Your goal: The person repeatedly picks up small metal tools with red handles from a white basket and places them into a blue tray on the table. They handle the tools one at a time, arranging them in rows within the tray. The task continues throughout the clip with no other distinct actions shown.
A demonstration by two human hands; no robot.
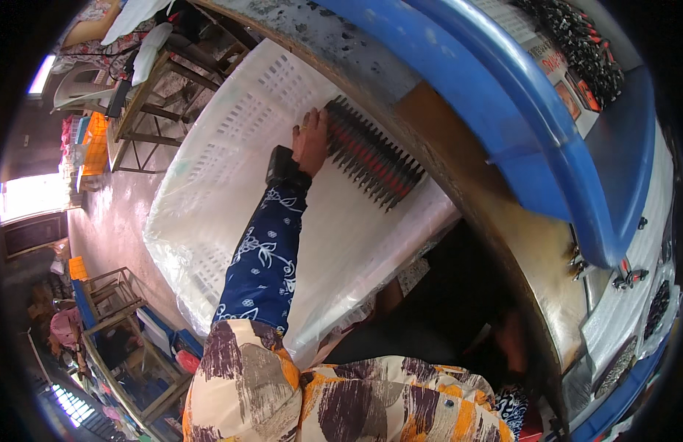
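My left hand (pixel 310 141), in a dark blue sleeve with white flowers, reaches into a white plastic basket (pixel 231 140) lined with clear plastic film. Its fingers are stretched out against the near-left end of a tight row of black and red pointed pieces (pixel 371 155). These lie side by side along the basket's wall; their exact kind is too small to tell. Low on the right, my right hand (pixel 512 342) is in deep shadow below the table edge, with its fingers hidden.
A worktable (pixel 496 236) with a worn edge borders the basket on the right. On it stands a blue plastic tray (pixel 518 81), with a heap of black and red pieces (pixel 588 44) beyond its rim. Wooden frames (pixel 128 331) and a wooden table (pixel 146 110) stand on the left.
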